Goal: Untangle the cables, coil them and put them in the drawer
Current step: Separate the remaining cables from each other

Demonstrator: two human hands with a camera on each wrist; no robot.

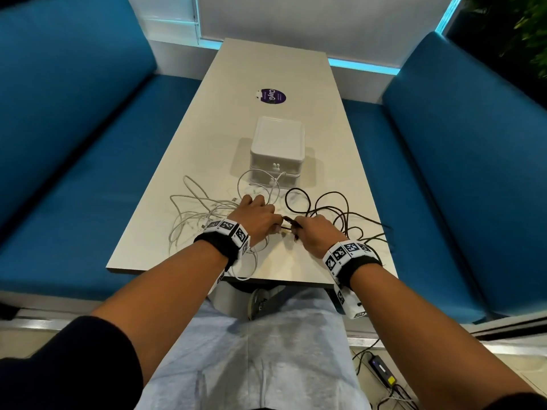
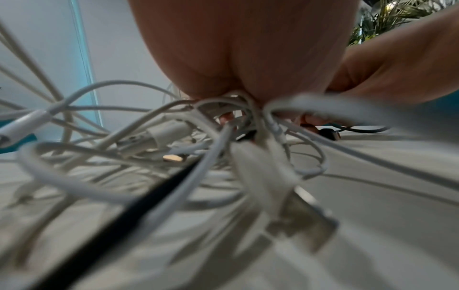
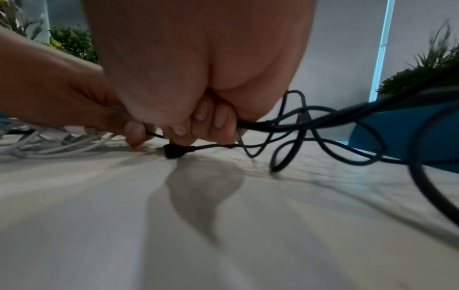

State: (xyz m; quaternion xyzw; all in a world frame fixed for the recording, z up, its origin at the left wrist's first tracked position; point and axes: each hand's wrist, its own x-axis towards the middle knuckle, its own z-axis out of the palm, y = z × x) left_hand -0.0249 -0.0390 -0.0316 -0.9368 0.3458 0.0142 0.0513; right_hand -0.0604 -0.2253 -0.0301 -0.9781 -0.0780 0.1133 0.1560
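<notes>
Right hand grip curled tight round black cable, left hand grip pinching same cable beside white cables, tangles on counter, drawer unit beyond

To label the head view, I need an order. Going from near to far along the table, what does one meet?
The two hands, left hand and right hand, about level, gripping the black cable → small white drawer unit → round purple sticker → far edge of the table.
</notes>
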